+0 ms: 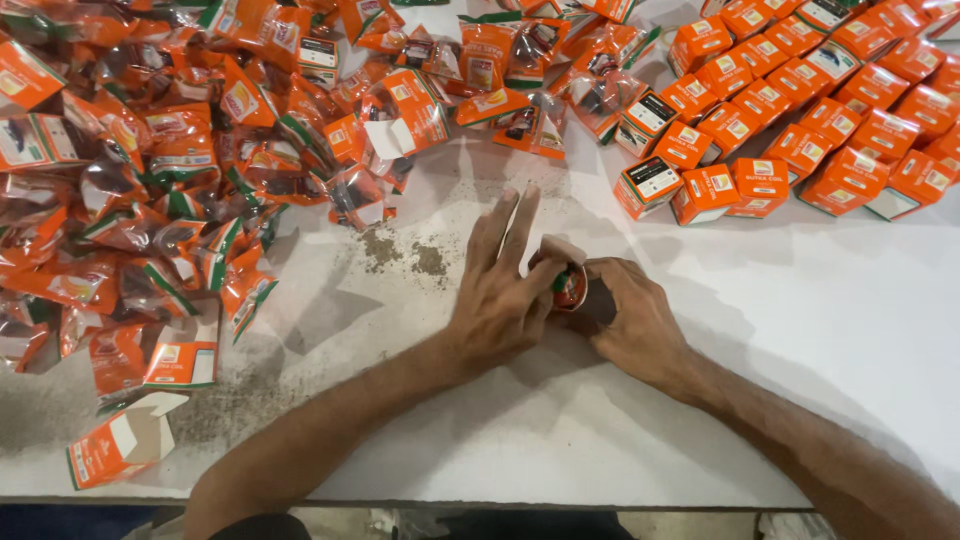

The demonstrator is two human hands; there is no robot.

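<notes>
Both hands clamped on small orange pouch [568,285]: left hand [500,300] fingers splayed, right hand [635,320] pinching; keep pouch squared between thumbs; boxes [800,120] beyond, loose pouches [150,180] left.

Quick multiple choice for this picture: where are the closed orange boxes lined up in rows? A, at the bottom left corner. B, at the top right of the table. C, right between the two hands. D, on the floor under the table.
B: the closed orange boxes stand in neat rows at the top right of the white table, while the loose heap of orange packets fills the left and the hands work on one small item near the middle.
</notes>
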